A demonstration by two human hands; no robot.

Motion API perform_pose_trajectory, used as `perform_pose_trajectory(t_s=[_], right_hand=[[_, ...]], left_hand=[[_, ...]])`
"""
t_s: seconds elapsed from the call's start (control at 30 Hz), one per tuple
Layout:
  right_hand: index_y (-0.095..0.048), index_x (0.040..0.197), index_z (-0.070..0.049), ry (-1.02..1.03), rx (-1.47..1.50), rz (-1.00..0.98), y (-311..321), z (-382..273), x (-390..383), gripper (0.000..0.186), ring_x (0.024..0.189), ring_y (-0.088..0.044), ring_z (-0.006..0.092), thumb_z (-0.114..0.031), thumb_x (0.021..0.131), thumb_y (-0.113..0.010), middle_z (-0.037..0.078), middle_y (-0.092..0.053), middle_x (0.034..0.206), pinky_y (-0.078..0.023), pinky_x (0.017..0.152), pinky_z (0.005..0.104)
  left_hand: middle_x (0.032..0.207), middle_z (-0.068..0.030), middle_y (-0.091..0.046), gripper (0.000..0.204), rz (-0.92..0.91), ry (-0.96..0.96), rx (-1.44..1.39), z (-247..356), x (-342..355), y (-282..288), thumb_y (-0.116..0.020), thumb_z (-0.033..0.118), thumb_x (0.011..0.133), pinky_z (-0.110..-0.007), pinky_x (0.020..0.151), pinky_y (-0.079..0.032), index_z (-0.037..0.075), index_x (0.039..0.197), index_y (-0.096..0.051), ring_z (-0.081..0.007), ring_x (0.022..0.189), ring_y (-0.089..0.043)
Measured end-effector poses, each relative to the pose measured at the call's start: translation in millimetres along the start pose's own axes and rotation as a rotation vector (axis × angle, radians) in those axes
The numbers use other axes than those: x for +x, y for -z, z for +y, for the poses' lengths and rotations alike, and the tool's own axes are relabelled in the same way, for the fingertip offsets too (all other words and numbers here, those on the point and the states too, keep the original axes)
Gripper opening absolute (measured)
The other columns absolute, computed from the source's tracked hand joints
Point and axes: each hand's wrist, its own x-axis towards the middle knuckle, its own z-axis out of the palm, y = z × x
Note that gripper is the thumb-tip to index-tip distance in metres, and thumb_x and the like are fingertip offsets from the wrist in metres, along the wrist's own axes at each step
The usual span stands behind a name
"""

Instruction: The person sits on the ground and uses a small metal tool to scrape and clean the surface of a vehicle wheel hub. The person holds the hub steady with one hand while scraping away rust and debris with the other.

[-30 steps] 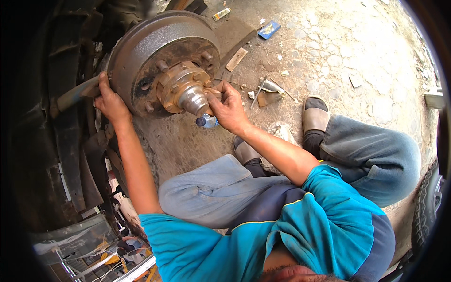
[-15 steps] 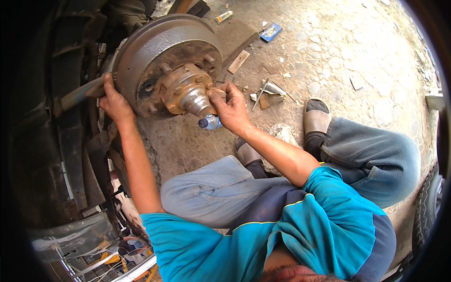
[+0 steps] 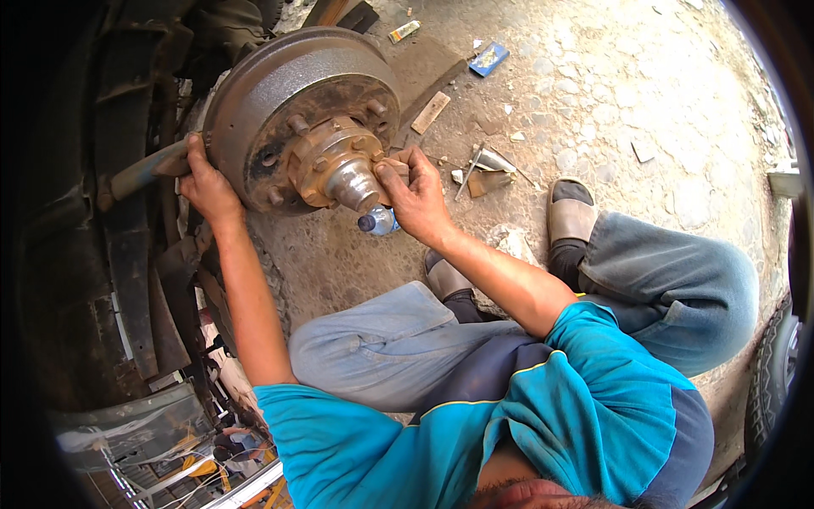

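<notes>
Sunlit stony ground meets dark vehicle parts; at your upper left stands a rusty brake drum.
From its middle, the hub juts toward you. Your right hand has thumb and fingers drawn nearly together at the hub's right edge; whether they grip anything, you cannot tell. Your left hand, half curled, meets the drum's left rim, some fingers hidden, its hold unclear. Near the hub lies a plastic bottle; farther off, a wood strip and a blue box.
</notes>
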Motion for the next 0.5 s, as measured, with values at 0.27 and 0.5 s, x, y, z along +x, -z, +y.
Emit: perform_pose_trajectory(t_s=[0.27, 0.5], right_hand=[[-0.057, 0.097, 0.0, -0.05, -0.043, 0.124, 27, 20, 19, 0.019, 0.072, -0.063, 0.0139, -0.017, 0.094, -0.065, 0.008, -0.065, 0.081, -0.052, 0.061, 0.0289], [-0.067, 0.102, 0.0, -0.156, -0.671, 0.008, 146, 41, 93, 0.024, 0.086, -0.071, 0.0278, -0.018, 0.086, -0.064, 0.018, -0.072, 0.09, -0.056, 0.076, 0.0396]], left_hand=[[0.11, -0.0118, -0.069, 0.04, 0.004, 0.031, -0.014, 5, -3, -1, -0.063, 0.025, 0.096, -0.031, 0.09, -0.049, -0.011, 0.112, -0.067, -0.0168, 0.099, -0.063], [0.109, -0.0115, -0.071, 0.041, 0.064, 0.082, 0.096, 10, -4, -4, -0.064, 0.027, 0.095, -0.03, 0.09, -0.048, -0.01, 0.11, -0.07, -0.0145, 0.099, -0.063]])
